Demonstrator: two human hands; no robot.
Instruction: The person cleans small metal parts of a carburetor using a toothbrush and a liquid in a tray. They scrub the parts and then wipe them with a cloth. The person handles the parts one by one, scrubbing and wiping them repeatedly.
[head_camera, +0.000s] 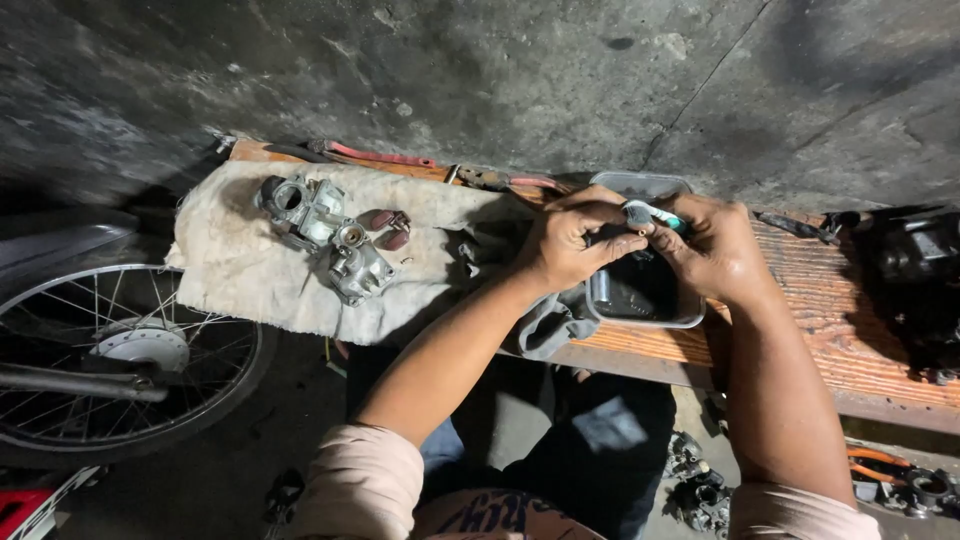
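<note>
Over the tray, at centre frame: two hands, working together. Left hand (572, 240), one, fingers curled and pinched onto a small grey metal part (637, 214); right hand (712, 245), one, closed around a toothbrush (660, 215) with a white and teal handle. Toothbrush, one: long axis roughly 3-to-9 o'clock, head pointing toward 9 o'clock and meeting the metal part, handle end buried in the right palm. Plastic tray (690, 318), one, rectangular, clear-walled, dark inside, directly beneath both hands.

Wooden bench (830, 300), one, bearing the tray. Stained cloth (240, 270), one, spread at 9 o'clock of the hands. Carburettor bodies, two, on the cloth: the first (300, 205) toward 10 o'clock, the second (358, 268) touching it on its 4 o'clock side. Small reddish pieces (388, 225), apparently two, just beside them. Red-handled tool (375, 155), one, along the bench's far edge at 11 o'clock. Spoked wheel (120, 350), one, at 8 o'clock on the floor.
</note>
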